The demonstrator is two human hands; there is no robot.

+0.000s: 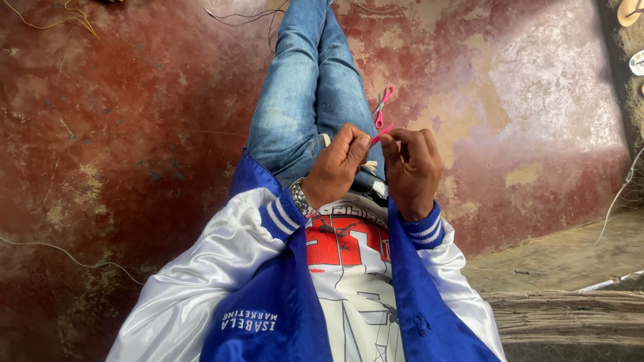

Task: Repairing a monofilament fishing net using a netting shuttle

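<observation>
We see no packages, signs or screens. Only printed markings on clothing: a small white lettered print (249, 321) on the blue jacket front, lower left of centre, and a red block graphic with dark line art (345, 241) on the white shirt, mid-chest between the jacket's open edges.

A worn red floor (134, 134) with pale patches fills most of the frame. Pink-handled scissors (383, 106) lie on it just right of the blue jeans (308, 87) at upper centre. A yellow cord (60, 17) curls in the upper left corner, and a thin pale string (67, 255) trails across the lower left. A bundle of dry straw (570, 315) lies at lower right, with a sandal (628, 10) in the upper right corner.
</observation>
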